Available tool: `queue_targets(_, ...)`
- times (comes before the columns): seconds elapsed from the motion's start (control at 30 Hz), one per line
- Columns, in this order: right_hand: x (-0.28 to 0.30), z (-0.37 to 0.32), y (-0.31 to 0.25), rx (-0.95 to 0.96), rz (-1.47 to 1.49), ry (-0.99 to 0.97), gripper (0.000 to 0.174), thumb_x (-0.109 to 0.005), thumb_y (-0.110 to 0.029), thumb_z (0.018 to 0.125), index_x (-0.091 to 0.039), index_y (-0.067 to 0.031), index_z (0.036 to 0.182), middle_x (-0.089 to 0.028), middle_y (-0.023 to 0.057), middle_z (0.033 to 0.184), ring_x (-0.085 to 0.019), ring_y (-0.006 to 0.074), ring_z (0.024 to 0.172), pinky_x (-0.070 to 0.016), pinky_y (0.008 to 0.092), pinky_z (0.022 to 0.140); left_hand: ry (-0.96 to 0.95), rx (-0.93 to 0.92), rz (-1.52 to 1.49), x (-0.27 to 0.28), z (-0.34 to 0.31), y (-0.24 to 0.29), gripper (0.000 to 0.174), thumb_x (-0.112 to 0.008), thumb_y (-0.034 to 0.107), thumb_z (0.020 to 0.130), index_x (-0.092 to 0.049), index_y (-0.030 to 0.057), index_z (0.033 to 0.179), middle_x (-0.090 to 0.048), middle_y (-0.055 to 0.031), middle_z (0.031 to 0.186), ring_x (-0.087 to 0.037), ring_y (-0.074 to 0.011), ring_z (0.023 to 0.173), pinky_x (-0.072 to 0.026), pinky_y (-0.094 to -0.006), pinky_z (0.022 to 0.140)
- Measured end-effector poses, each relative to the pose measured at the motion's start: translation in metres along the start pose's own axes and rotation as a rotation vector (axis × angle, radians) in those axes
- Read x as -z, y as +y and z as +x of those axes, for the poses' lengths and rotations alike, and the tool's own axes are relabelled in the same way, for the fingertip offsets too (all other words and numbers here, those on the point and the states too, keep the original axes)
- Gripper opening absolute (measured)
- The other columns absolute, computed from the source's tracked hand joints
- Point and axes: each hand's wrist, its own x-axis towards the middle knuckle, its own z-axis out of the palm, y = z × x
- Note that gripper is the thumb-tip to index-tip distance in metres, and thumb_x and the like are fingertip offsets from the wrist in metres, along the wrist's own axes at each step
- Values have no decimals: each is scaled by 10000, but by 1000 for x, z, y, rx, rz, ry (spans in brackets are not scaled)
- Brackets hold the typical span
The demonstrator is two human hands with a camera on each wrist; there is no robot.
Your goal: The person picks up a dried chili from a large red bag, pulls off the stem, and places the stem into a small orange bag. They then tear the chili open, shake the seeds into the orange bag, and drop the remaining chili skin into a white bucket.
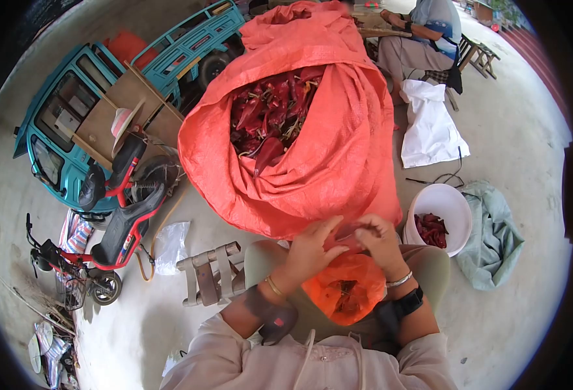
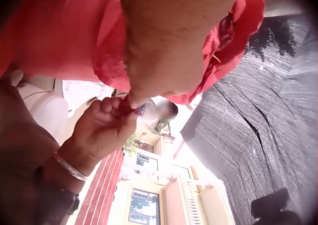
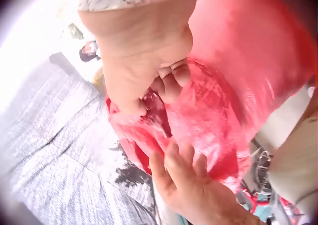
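I sit behind a big red woven sack (image 1: 338, 149) that stands open and is full of dried red chilies (image 1: 270, 114). Both hands meet just below its near side over one dried chili (image 1: 349, 235). My right hand (image 1: 366, 231) has its fingers curled round the chili (image 3: 157, 105), and a bracelet and a dark wrist strap sit on that wrist. My left hand (image 1: 333, 229) reaches in from the left and its fingertips (image 2: 130, 102) pinch the chili's other end. An orange plastic bag (image 1: 345, 289) with chili bits lies open in my lap under the hands.
A white bucket (image 1: 444, 195) holding a few chilies stands at my right, beside a grey-green cloth (image 1: 494, 237) and a white sack (image 1: 429, 127). A wooden stool (image 1: 212, 273) is at my left. A red scooter (image 1: 114, 227) and a teal cargo tricycle (image 1: 72, 123) are parked left. Another person (image 1: 423, 36) sits beyond the sack.
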Motion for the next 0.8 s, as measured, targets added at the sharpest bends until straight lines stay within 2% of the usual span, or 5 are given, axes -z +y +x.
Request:
queue_targets(0.3,76,22,3,-91,1109,947,223,-506,-288,865,-506,-70,911,-579,50,764,-545,112,652,-422,225,509,456,-245,542,91,67,-8,231,-675,97,678,-599,35,887,-603,-113,827,-560,-273,729,-448,-340,646)
queue_targets(0.43,68,24,22,-185,947,729,236,-512,-294,865,-501,-76,955,-581,36,717,-536,111,600,-416,226,491,388,-149,621,95,85,-40,253,-664,102,688,-605,11,916,-601,-134,838,-562,-302,737,-458,-342,665)
queue_targets(0.57,46,18,29,-197,736,448,187,-523,-269,859,-522,-93,924,-578,20,663,-525,109,547,-411,221,475,393,194,241,93,74,-52,236,-648,87,741,-592,-7,950,-619,-89,789,-580,-150,677,-456,-243,626)
queue_targets(0.67,24,12,30,-149,527,271,158,-527,-241,855,-546,-85,873,-582,22,676,-523,101,551,-408,215,476,586,275,-230,87,48,-42,190,-632,48,764,-585,-19,936,-611,-46,800,-554,-86,664,-442,-199,602)
queue_targets(0.8,-11,0,14,-61,217,47,130,-541,-180,844,-574,-54,855,-576,5,687,-526,78,580,-421,208,510,457,326,-613,61,5,-12,124,-586,7,804,-580,-17,925,-573,17,797,-488,-22,678,-412,-159,599)
